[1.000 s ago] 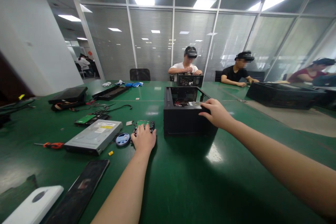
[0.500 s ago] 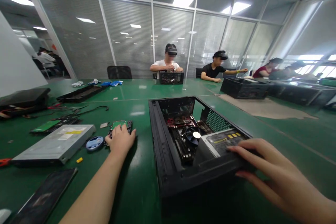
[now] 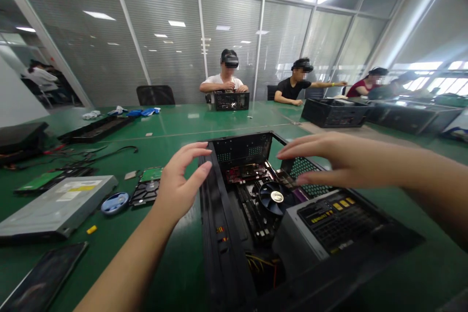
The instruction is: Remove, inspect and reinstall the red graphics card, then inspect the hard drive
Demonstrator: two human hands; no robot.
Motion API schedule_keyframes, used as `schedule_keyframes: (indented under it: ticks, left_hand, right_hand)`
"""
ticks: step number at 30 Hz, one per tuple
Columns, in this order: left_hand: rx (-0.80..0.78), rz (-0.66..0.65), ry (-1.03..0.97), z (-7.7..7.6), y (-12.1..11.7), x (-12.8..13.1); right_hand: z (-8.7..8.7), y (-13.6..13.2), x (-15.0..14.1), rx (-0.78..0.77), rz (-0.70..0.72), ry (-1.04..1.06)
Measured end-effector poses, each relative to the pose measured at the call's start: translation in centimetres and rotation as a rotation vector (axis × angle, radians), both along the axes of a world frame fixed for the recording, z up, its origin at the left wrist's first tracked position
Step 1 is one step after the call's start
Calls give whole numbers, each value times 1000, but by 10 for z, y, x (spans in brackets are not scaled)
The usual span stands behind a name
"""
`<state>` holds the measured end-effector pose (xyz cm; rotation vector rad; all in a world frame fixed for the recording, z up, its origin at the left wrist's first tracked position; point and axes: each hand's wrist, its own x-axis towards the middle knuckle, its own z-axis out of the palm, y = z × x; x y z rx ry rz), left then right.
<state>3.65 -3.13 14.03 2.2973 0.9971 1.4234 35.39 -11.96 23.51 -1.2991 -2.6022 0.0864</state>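
Note:
A black computer case (image 3: 215,234) lies on the table before me with its side off. Inside it I see a round cooling fan (image 3: 277,197), a circuit board and a grey power supply (image 3: 336,217) with a dark label. My left hand (image 3: 185,180) is at the case's left edge, thumb and fingers apart, holding nothing; whether the fingertips touch the edge I cannot tell. Over the case's far right part my right hand (image 3: 325,158) hovers open, fingers and thumb spread. Partly behind my left hand lies a hard drive (image 3: 145,191) with a green board.
On the left lie an optical drive (image 3: 62,204), a blue round container (image 3: 114,203), a small yellow piece (image 3: 91,229) and a dark phone-like slab (image 3: 46,275). Cables (image 3: 109,153) and a black tray (image 3: 95,129) lie farther back. People work at other cases (image 3: 232,101) across the table (image 3: 175,126).
My left hand has left the hard drive and moved right to the case's edge. My right hand has let go of the near right rim and moved up and away over the case.

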Motion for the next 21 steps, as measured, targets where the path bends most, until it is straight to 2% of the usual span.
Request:
schedule_keyframes:
  ticks: [3, 6, 8, 13, 17, 21]
  left_hand:
    - [-96, -202, 72, 13, -19, 7]
    - [-195, -279, 151, 14, -23, 8]
    - [-220, -292, 164, 13, -21, 8]
    - [-233, -334, 203, 12, -15, 9]
    - [-218, -336, 208, 11, -13, 9]
    - [-204, -305, 227, 9, -13, 9]
  right_hand:
    - [-1, 70, -25, -153, 32, -291]
    - [-24, 124, -51, -270, -72, -598]
    - [-42, 147, -61, -312, -99, -693]
    - [-78, 164, -59, -317, 39, -550]
    - [-94, 165, -61, -335, 19, -596]
    - [-102, 168, -72, -302, -34, -670]
